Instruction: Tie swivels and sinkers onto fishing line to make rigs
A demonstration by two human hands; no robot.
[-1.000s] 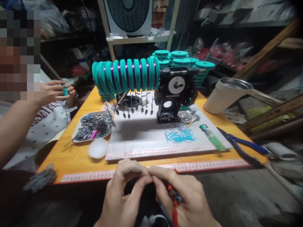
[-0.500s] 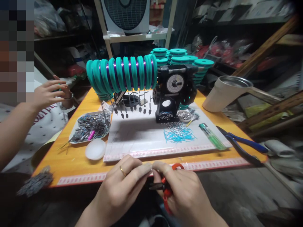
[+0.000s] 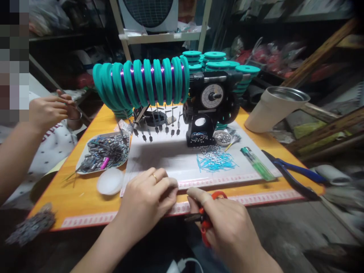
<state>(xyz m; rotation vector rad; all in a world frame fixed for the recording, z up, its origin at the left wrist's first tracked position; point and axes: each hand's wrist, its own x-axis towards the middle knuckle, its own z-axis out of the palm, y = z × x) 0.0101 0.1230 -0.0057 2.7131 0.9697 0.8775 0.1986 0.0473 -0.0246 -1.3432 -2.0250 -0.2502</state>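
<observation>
Moved left hand [image 3: 148, 193] toward white board [image 3: 167, 161] since earlier frame, away from right hand [image 3: 230, 220], clamped on red-handled scissors [image 3: 205, 224] at table's [image 3: 85, 197] front edge. Cannot tell contents or closure of curled left hand. Farther out, shows green lighter [image 3: 257, 163] near blue-handled pliers [image 3: 297, 167].

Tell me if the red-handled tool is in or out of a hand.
In: the right hand holds the red-handled tool, its dark tip jutting out toward the picture's left.

tool handles [image 3: 206, 224] — glossy plastic | lighter [image 3: 259, 166] — translucent plastic | spools [image 3: 147, 81] matt | cup lining [image 3: 287, 93] shiny metal
</observation>
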